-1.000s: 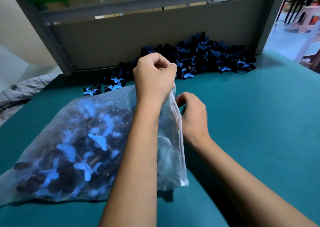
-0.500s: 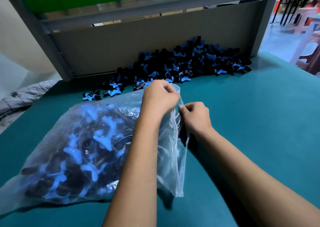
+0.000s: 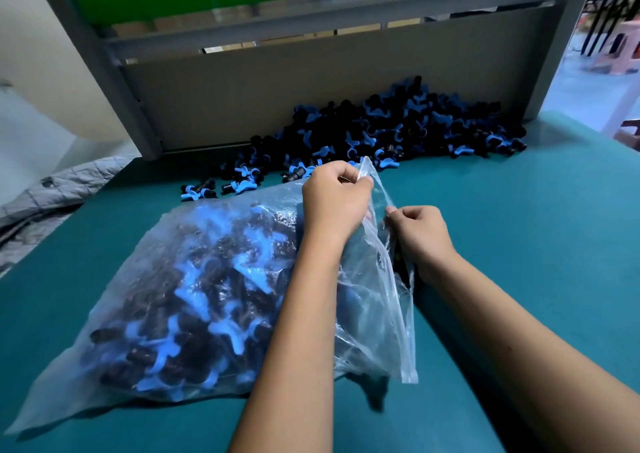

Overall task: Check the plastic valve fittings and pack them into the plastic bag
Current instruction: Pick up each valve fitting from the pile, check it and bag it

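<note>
The plastic bag, already full of valve fittings, lies on the near-left of the desk. The left hand and right hand pinch its mouth with curled fingers. If the thin film slips, fittings may spill out.

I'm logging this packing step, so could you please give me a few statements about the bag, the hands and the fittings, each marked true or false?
1. Both hands grip the plastic bag at its mouth. True: left hand, right hand.
2. The bag is empty. False: it holds many black and blue fittings.
3. A loose pile of fittings lies against the grey back panel. True.
4. The bag hangs in the air. False: it lies on the green table.
</note>
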Demonstrator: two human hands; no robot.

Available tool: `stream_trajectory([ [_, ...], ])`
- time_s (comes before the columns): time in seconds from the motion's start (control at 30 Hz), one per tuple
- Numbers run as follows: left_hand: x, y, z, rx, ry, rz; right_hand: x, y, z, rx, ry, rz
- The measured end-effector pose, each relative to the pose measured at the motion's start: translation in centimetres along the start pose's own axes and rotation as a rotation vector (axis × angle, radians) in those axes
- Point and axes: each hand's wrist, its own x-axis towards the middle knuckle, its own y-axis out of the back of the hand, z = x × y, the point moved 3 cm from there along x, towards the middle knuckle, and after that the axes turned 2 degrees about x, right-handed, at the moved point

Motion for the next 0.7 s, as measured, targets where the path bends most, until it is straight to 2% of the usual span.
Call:
stream_trajectory([
  [0.1,-0.2,-0.6,-0.7,0.070,0.029,-0.030,0.3,0.7,-0.7,-0.057,0.033,0.045],
  [0.2,-1.0,-1.8,-2.1,0.413,0.026,-0.254,1.3,1.6,-1.7,-0.161,0.079,0.125],
  [0.27,-1.2,-2.0,-2.4,0.503,0.029,-0.326,2.1,1.5,-2.8,-0.201,0.128,0.119],
  [0.37,-0.5,-0.6,-0.7,0.315,0.052,-0.244,3.3,0.0,-5.2,-0.277,0.255,0.070],
  [0.43,1.6,1.5,0.7,0.311,0.034,-0.143,4.3,-1.9,-7.1,-0.328,0.337,0.046],
  [0.57,8.6,7.2,1.5,0.557,0.135,-0.060,6.2,-7.2,-11.2,-0.558,0.546,-0.001],
  [0.7,14.7,13.4,-1.7,0.880,0.289,0.009,7.5,-14.0,-14.2,-0.735,0.703,-0.377],
])
